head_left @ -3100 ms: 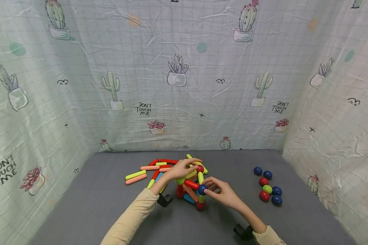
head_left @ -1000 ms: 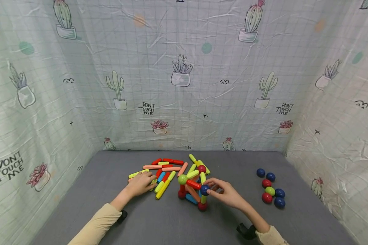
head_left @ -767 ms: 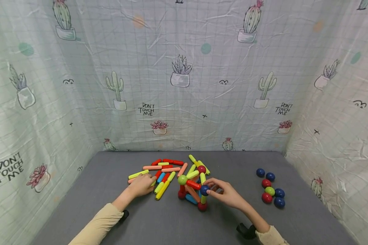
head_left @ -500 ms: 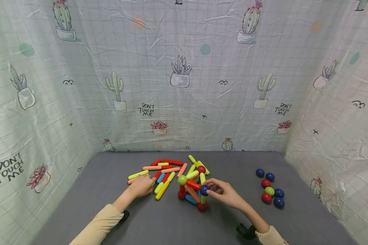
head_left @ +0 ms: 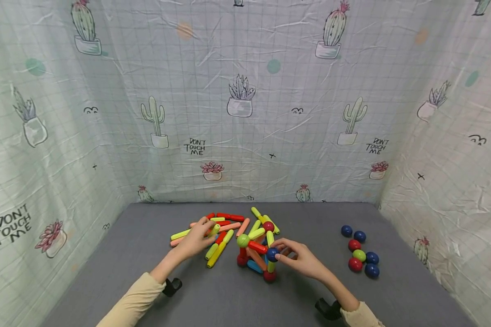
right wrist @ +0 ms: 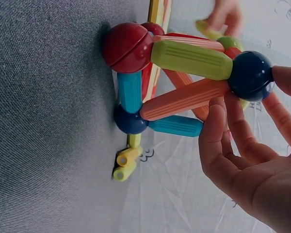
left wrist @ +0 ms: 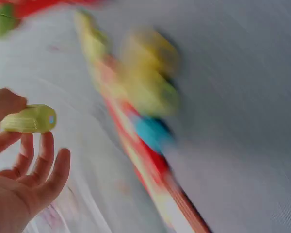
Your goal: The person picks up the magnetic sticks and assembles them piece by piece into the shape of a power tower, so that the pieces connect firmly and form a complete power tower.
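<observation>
My left hand (head_left: 193, 240) is lifted over the loose rods, pinching a short yellow-green magnetic rod (left wrist: 31, 119) between thumb and fingers; its end shows in the left wrist view. At the middle of the table stands a frame of rods and balls, with a light green ball (head_left: 243, 240) at an upper corner and a red ball (head_left: 269, 275) low in front. My right hand (head_left: 303, 260) holds the frame's blue ball (right wrist: 251, 76) between thumb and fingers. A green rod (right wrist: 191, 59) and an orange rod (right wrist: 184, 99) join that ball.
Loose rods in red, orange, yellow and blue lie left of and behind the frame, with a yellow rod (head_left: 215, 256) nearest the front. Several loose balls, among them a green ball (head_left: 359, 255), lie at the right. A patterned cloth (head_left: 245, 159) hangs behind the table (head_left: 311, 218).
My left hand left the frame, went down among the loose rods at the left and has risen with a yellow-green rod. The right hand stays on the blue ball.
</observation>
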`<state>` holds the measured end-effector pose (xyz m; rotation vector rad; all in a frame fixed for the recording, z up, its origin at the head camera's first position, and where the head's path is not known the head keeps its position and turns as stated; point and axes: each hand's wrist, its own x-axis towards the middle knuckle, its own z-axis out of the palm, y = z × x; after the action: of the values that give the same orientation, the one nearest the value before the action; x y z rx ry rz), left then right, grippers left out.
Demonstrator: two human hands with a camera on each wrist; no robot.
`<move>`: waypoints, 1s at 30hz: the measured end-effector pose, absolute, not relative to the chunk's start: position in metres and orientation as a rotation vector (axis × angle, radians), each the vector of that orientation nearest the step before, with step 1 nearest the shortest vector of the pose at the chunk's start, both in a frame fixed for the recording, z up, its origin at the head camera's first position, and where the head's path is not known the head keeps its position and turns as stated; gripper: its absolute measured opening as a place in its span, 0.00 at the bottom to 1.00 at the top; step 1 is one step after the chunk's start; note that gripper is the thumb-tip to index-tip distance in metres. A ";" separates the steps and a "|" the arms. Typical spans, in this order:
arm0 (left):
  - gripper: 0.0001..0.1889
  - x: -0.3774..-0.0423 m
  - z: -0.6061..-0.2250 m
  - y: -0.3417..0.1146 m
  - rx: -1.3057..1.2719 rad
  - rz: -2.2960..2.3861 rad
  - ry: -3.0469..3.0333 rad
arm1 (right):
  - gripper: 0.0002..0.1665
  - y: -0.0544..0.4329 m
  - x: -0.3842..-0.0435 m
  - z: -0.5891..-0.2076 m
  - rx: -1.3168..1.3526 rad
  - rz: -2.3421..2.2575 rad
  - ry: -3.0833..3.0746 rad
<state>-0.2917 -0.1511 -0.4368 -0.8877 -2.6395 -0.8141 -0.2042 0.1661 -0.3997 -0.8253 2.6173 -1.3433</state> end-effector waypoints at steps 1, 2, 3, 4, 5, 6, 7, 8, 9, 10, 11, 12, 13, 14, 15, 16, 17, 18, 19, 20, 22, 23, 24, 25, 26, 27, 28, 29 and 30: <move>0.10 -0.290 -0.432 -0.144 -0.873 -0.965 -2.618 | 0.16 0.166 -0.204 -0.400 -0.827 -1.345 2.618; 0.11 -0.287 -0.426 -0.138 -0.856 -1.114 -2.599 | 0.16 0.166 -0.204 -0.400 -0.829 -1.348 2.616; 0.11 -0.285 -0.421 -0.131 -0.849 -1.237 -2.575 | 0.16 0.166 -0.204 -0.400 -0.833 -1.350 2.615; 0.12 -0.283 -0.417 -0.125 -0.845 -1.337 -2.551 | 0.16 0.166 -0.204 -0.400 -0.836 -1.350 2.613; 0.12 -0.281 -0.414 -0.119 -0.843 -1.420 -2.531 | 0.16 0.166 -0.204 -0.400 -0.837 -1.352 2.610; 0.13 -0.279 -0.411 -0.114 -0.850 -1.498 -2.511 | 0.17 0.166 -0.204 -0.401 -0.838 -1.352 2.608; 0.14 -0.277 -0.409 -0.109 -0.862 -1.565 -2.492 | 0.17 0.166 -0.204 -0.401 -0.838 -1.351 2.606; 0.14 -0.275 -0.407 -0.105 -0.874 -1.614 -2.480 | 0.17 0.166 -0.204 -0.401 -0.837 -1.350 2.605; 0.15 -0.274 -0.406 -0.101 -0.885 -1.643 -2.469 | 0.17 0.166 -0.204 -0.401 -0.838 -1.350 2.605; 0.15 -0.272 -0.405 -0.097 -0.900 -1.665 -2.463 | 0.17 0.166 -0.204 -0.401 -0.838 -1.350 2.605; 0.16 -0.271 -0.404 -0.094 -0.923 -1.674 -2.455 | 0.17 0.166 -0.204 -0.402 -0.838 -1.350 2.607; 0.16 -0.269 -0.402 -0.092 -0.940 -1.678 -2.455 | 0.17 0.166 -0.204 -0.402 -0.836 -1.350 2.611; 0.17 -0.267 -0.400 -0.090 -0.948 -1.673 -2.465 | 0.17 0.166 -0.204 -0.402 -0.835 -1.349 2.614; 0.17 -0.264 -0.398 -0.088 -0.959 -1.664 -2.476 | 0.16 0.166 -0.205 -0.402 -0.833 -1.348 2.616; 0.17 -0.262 -0.397 -0.087 -0.968 -1.653 -2.486 | 0.16 0.166 -0.205 -0.402 -0.833 -1.349 2.617; 0.18 -0.260 -0.395 -0.086 -0.982 -1.657 -2.490 | 0.17 0.166 -0.205 -0.402 -0.831 -1.347 2.617; 0.18 -0.259 -0.393 -0.086 -0.986 -1.665 -2.498 | 0.17 0.166 -0.205 -0.402 -0.829 -1.346 2.617; 0.19 -0.257 -0.390 -0.086 -0.985 -1.679 -2.510 | 0.17 0.166 -0.205 -0.402 -0.828 -1.346 2.616; 0.20 -0.257 -0.390 -0.087 -0.989 -1.697 -2.517 | 0.17 0.166 -0.204 -0.402 -0.830 -1.347 2.612; 0.21 -0.260 -0.392 -0.089 -1.011 -1.718 -2.510 | 0.17 0.167 -0.204 -0.402 -0.834 -1.348 2.609; 0.22 -0.268 -0.399 -0.094 -1.035 -1.799 -2.491 | 0.17 0.167 -0.204 -0.402 -0.839 -1.349 2.612; 0.22 -0.273 -0.404 -0.098 -1.042 -1.825 -2.481 | 0.17 0.167 -0.203 -0.401 -0.841 -1.352 2.614; 0.22 -0.279 -0.410 -0.103 -1.041 -1.829 -2.476 | 0.16 0.167 -0.203 -0.401 -0.841 -1.353 2.616; 0.21 -0.284 -0.417 -0.108 -1.024 -1.804 -2.482 | 0.16 0.167 -0.203 -0.401 -0.843 -1.351 2.619; 0.20 -0.289 -0.424 -0.113 -1.009 -1.759 -2.491 | 0.16 0.167 -0.204 -0.401 -0.842 -1.350 2.621; 0.19 -0.292 -0.429 -0.118 -0.969 -1.697 -2.514 | 0.16 0.167 -0.204 -0.401 -0.840 -1.348 2.623; 0.18 -0.294 -0.435 -0.123 -0.937 -1.602 -2.542 | 0.16 0.167 -0.204 -0.401 -0.837 -1.349 2.622; 0.18 -0.296 -0.440 -0.128 -0.906 -1.486 -2.576 | 0.16 0.167 -0.204 -0.401 -0.837 -1.348 2.620; 0.17 -0.296 -0.444 -0.132 -0.874 -1.366 -2.614 | 0.16 0.167 -0.204 -0.401 -0.838 -1.345 2.619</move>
<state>-0.2958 -0.1324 -0.4438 -0.8738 -2.6140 -1.3664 -0.2042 0.1670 -0.4009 -0.8379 2.6193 -1.3450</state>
